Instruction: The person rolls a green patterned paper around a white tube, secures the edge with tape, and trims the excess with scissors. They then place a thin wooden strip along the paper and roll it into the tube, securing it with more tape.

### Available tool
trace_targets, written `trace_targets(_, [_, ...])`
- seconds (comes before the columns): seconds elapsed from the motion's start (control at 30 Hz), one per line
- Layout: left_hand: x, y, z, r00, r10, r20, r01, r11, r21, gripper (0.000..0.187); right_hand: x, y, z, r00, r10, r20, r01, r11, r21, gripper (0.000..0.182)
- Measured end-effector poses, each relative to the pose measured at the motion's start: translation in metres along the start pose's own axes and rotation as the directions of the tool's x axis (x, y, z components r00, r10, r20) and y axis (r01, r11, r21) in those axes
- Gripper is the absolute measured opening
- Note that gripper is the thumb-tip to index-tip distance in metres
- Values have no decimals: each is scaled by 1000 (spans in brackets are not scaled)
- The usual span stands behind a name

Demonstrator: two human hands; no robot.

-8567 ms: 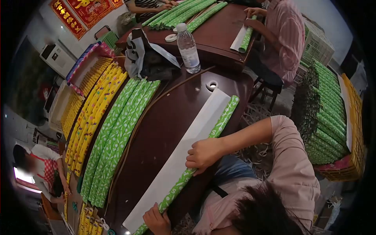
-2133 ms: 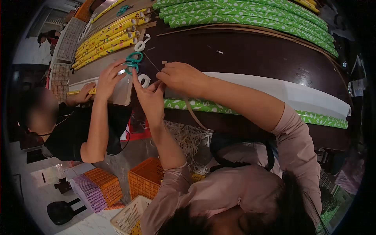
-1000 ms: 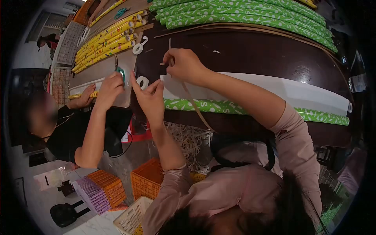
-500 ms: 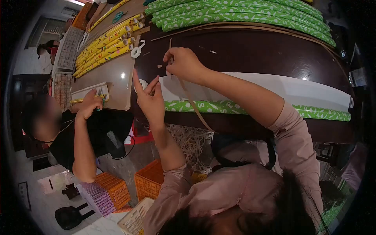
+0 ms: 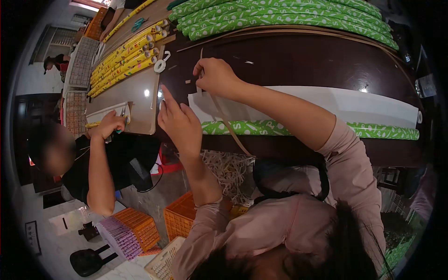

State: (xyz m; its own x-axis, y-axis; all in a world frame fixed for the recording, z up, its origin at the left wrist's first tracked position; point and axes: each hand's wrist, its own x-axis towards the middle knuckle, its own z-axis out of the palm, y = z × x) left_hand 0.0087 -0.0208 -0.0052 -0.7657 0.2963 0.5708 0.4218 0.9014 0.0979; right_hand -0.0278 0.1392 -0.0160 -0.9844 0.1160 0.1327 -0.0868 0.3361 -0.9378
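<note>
My right hand (image 5: 215, 77) is closed in a pinch on a thin tan strip (image 5: 228, 125). The strip sticks up past my fingers and runs down across the paper to the table's front edge. Under it lies a roll of green patterned wrapping paper (image 5: 382, 131), with a sheet turned white side up (image 5: 373, 105). My left hand (image 5: 179, 128) is beside the sheet's left end, its index finger stretched out and the other fingers loosely bent. Nothing shows in it. A white round thing behind its fingers is mostly hidden.
Green rolls (image 5: 280, 18) are stacked at the back, with long tan strips (image 5: 298, 31) before them. Yellow rolls (image 5: 126, 58) and a white ring-shaped piece (image 5: 160, 65) lie left. A co-worker's hand (image 5: 112, 123) works at the left table. Orange crates (image 5: 179, 217) stand below.
My left hand has turned and lowered slightly, its fingers drawing closer together and covering more of the white round thing. My right hand keeps its pinch on the strip, almost unmoved.
</note>
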Motion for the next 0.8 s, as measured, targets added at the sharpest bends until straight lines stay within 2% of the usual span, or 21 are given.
trace_targets(0.03, [-2,3,-4,1000,5,1,-5,1000,-4,63,0,0,0,1000,15,8,-15,1000,-3,21])
trace_targets(0.1, [-11,8,-20,967,245,75,-194,890,-412,44,0,2,1,999,34,14,-34,999,-10,22])
trace_targets(0.13, [-18,10,-24,926,344,153,-228,835,-501,33,0,3,1,1000,2,8,-2,1000,-20,21])
trace_targets(0.17, [-23,10,-27,925,349,151,-232,832,-503,33,1,4,1,1000,-30,-1,30,999,-29,20])
trace_targets(0.23, [-30,10,-33,813,493,311,-333,831,-445,41,1,5,0,1000,-29,5,29,998,-63,20])
trace_targets(0.27, [-31,8,-35,798,511,320,-346,823,-450,51,0,5,-1,999,-29,16,31,995,-98,21])
trace_targets(0.3, [-32,7,-35,793,517,321,-351,820,-452,51,0,5,-2,1000,-26,9,26,995,-96,21])
trace_targets(0.37, [-34,4,-34,770,519,372,-323,819,-473,57,-1,4,-7,997,-74,-22,66,962,-264,17])
trace_targets(0.4, [-32,3,-34,768,523,369,-325,816,-479,57,-3,5,-13,997,-72,-26,62,961,-268,17])
trace_targets(0.47, [-31,1,-33,736,528,424,-319,822,-471,57,-13,-1,-39,981,-175,-85,132,918,-374,15])
trace_targets(0.53, [-33,-1,-32,734,536,417,-331,818,-471,56,-23,3,-81,935,-321,-149,204,833,-514,14])
trace_targets(0.57, [-34,-1,-31,737,539,409,-339,818,-465,55,-34,0,-107,915,-331,-230,161,823,-545,14])
trace_targets(0.6, [-34,-2,-31,739,539,404,-334,814,-475,55,-48,2,-138,879,-400,-261,196,801,-566,17])
trace_targets(0.63, [-34,-3,-30,738,540,405,-337,815,-471,55,-66,3,-168,837,-430,-339,136,763,-632,23])
trace_targets(0.7, [-34,-1,-33,738,530,417,-334,824,-457,53,-110,-3,-227,836,-254,-486,-110,790,-603,25])
trace_targets(0.73, [-34,-1,-33,737,526,424,-331,828,-452,53,-135,8,-262,798,-306,-519,-96,786,-611,26])
trace_targets(0.77, [-34,-2,-32,736,523,429,-327,831,-450,53,-164,6,-293,757,-255,-601,-227,761,-608,29])
trace_targets(0.8, [-34,-2,-31,739,525,423,-327,828,-456,52,-193,11,-325,691,-324,-646,-263,720,-642,30])
